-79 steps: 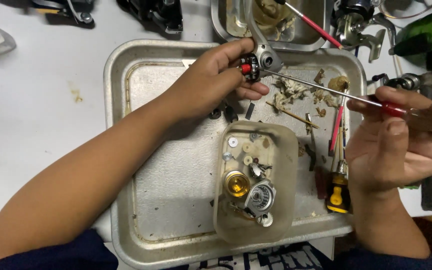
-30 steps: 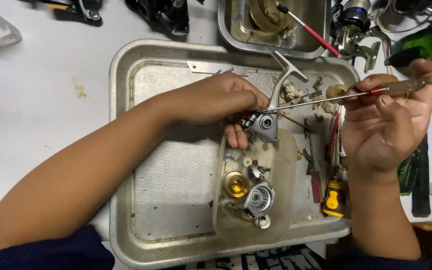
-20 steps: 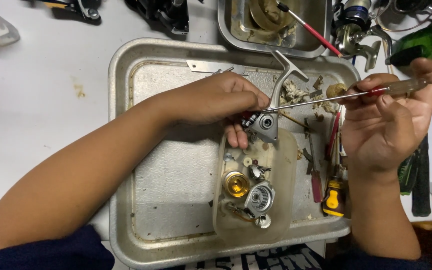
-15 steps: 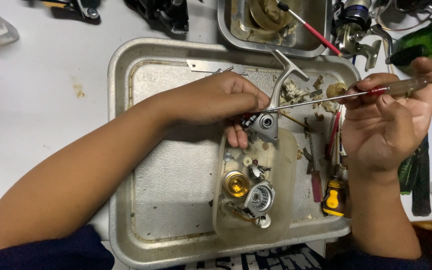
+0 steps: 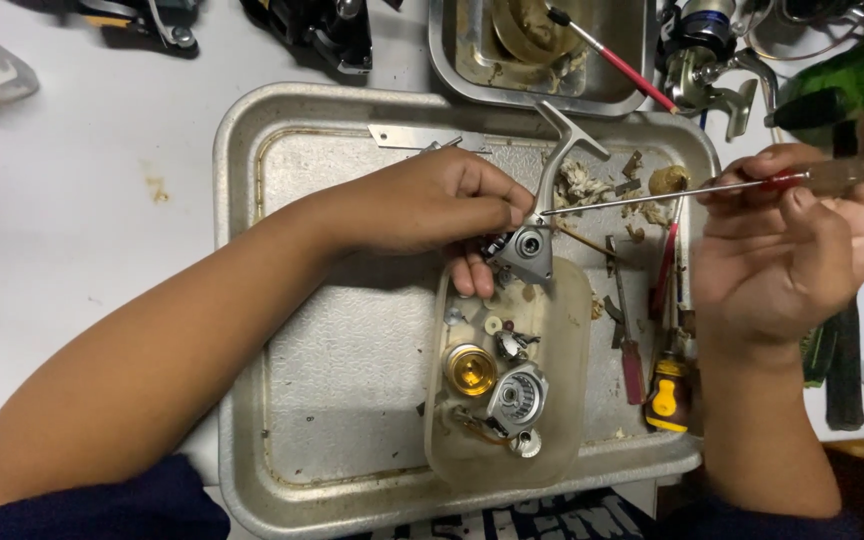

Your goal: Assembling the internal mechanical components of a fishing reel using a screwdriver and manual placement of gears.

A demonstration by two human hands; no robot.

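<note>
While the left hand [image 5: 432,205] curls its fingers closed around a silver metal fishing-reel body [image 5: 530,250] near the middle of the frame, the reel's grey T-shaped foot [image 5: 567,135] sticks up toward the top edge. Over at the right side of the frame, the right hand [image 5: 792,250] pinches a long thin screwdriver with a red and clear handle [image 5: 812,178] between thumb and fingertips, the other fingers loosely bent; its steel shaft runs leftward and the tip meets the reel body just beside the left thumb. Both hands hover over a large dented aluminium tray [image 5: 252,300] that fills the centre of the frame. Just below the reel, a cloudy rounded plastic tub [image 5: 572,400] sits in the tray with a gold-coloured round spool piece [image 5: 470,370] and a silver gear housing [image 5: 517,395] inside. At the tray's right side lies a yellow-handled small screwdriver [image 5: 667,395].
</note>
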